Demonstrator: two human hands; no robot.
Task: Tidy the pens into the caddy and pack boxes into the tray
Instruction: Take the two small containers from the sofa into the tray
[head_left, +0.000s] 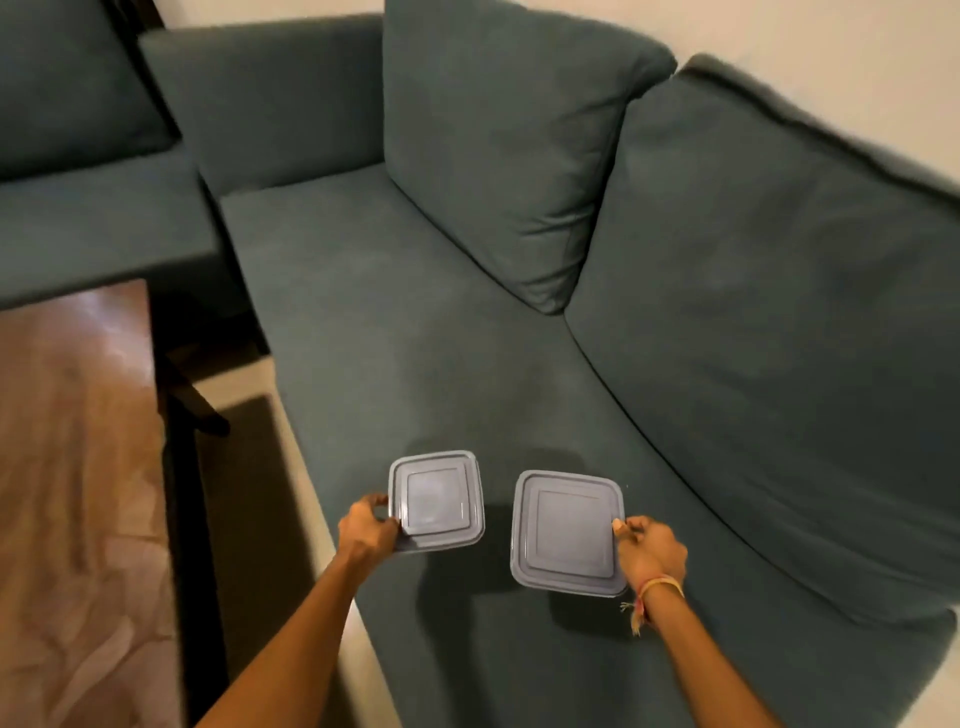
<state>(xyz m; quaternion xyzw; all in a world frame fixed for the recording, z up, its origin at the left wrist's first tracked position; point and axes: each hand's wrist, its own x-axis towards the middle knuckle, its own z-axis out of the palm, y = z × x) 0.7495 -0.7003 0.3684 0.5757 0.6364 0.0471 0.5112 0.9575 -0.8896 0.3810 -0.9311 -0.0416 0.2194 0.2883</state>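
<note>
Two square plastic boxes with grey-blue lids are over the seat of a dark teal sofa (415, 332). My left hand (366, 527) grips the left edge of the left box (439, 501). My right hand (649, 551) grips the right edge of the right box (569, 532), thumb on the lid. Both boxes are level, lids up, a small gap between them. Whether they rest on the seat or hang just above it is unclear. No pens, caddy or tray are in view.
Two large back cushions (519, 145) lean against the wall on the right. A brown wooden table (78, 467) stands at the left, with a strip of pale floor (306, 467) between it and the sofa. A second sofa section (88, 156) lies at the far left.
</note>
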